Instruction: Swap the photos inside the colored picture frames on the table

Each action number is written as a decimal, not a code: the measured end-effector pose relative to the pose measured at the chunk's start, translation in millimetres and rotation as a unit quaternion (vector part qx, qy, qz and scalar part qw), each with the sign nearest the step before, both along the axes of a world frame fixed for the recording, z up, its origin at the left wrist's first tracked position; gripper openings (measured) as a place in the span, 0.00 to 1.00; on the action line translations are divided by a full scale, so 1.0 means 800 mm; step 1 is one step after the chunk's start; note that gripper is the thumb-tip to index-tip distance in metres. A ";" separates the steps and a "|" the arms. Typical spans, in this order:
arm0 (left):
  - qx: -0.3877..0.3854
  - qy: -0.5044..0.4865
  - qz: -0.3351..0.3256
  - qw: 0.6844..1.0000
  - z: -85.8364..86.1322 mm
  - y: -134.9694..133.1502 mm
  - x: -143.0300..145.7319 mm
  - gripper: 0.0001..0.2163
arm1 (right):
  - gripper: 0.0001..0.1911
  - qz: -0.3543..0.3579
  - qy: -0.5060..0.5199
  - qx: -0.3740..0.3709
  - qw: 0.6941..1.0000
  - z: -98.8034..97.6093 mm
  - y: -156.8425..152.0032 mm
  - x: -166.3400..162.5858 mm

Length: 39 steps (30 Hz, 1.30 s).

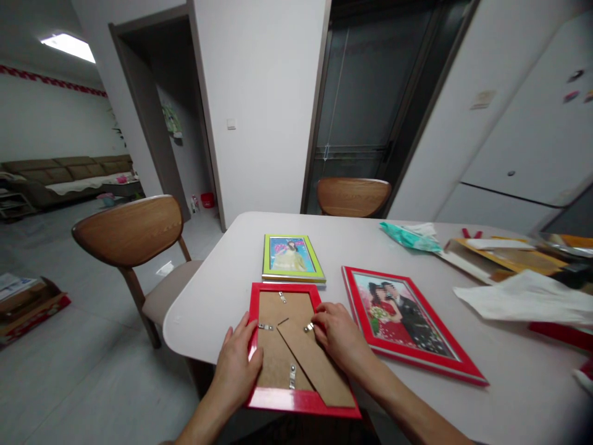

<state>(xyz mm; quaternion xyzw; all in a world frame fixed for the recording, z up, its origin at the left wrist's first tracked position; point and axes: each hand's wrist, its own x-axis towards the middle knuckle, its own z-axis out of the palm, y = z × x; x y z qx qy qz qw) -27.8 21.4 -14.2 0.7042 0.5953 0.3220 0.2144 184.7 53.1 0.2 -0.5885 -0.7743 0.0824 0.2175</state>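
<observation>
A red picture frame (302, 400) lies back side up near the table's front edge, its brown backing board (273, 371) showing. The stand leg of the board slants down to the right. My left hand (236, 358) grips the frame's left side, thumb on top. At the right side, the fingers of my right hand (338, 330) are closed at a small metal clip (309, 327), partly covering it. Other metal clips sit at the top (282, 297), left (265, 327) and bottom (292, 376) of the board. The picture side of the frame is hidden.
Behind it lies a yellow-green framed picture (291, 256); to the right, a larger red framed picture (403, 315). Farther right on the white table (204, 309) are a teal packet (410, 237), cardboard packaging (504, 259) and white paper (528, 296). Wooden chairs stand left (134, 232) and behind (354, 196).
</observation>
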 end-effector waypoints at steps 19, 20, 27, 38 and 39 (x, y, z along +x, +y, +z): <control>0.018 0.050 -0.002 0.999 -0.006 0.000 0.001 0.19 | 0.12 0.091 -0.034 0.009 0.995 0.009 0.013 -0.102; 0.019 0.056 -0.002 0.998 -0.006 0.000 0.001 0.20 | 0.12 0.083 -0.034 0.012 0.996 0.006 0.015 -0.103; 0.022 0.030 0.001 0.999 -0.010 0.000 0.002 0.20 | 0.12 0.050 -0.023 0.031 0.998 -0.003 0.031 -0.082; 0.012 0.016 0.003 1.000 -0.002 -0.002 0.004 0.20 | 0.13 -0.006 -0.037 0.027 0.999 -0.008 0.059 -0.066; 0.011 0.021 0.003 1.000 -0.002 -0.002 0.004 0.19 | 0.13 -0.003 -0.035 0.024 0.999 -0.006 0.057 -0.066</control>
